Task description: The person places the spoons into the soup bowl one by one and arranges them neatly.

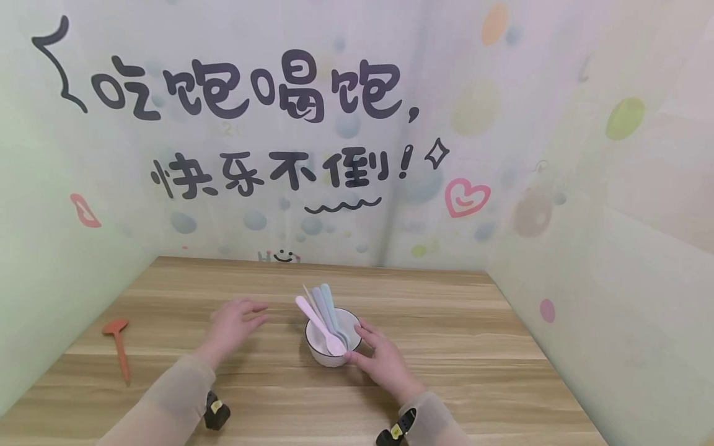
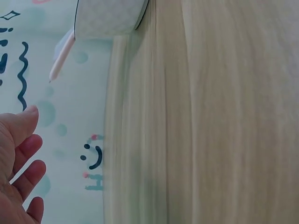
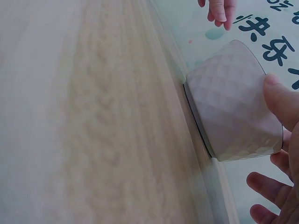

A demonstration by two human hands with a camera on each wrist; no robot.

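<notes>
A white bowl (image 1: pixel 326 359) with a dark rim stands on the table. My right hand (image 1: pixel 385 359) holds it at its right side, thumb and fingers at the rim. Several spoons lean in the bowl: a pink spoon (image 1: pixel 314 316), purple and light blue ones (image 1: pixel 329 306), and a thin beige handle (image 1: pixel 306 291) behind. In the right wrist view the bowl's ribbed outer wall (image 3: pixel 229 102) shows beside my thumb. My left hand (image 1: pixel 234 325) hovers left of the bowl, apart from it, fingers extended and holding nothing.
An orange utensil (image 1: pixel 119 347) with a wide flat head lies at the left of the wooden table (image 1: pixel 446 347). Walls with writing and coloured dots (image 1: pixel 346 241) border the table at the back and both sides. A black wrist camera (image 1: pixel 216 412) sits on each wrist.
</notes>
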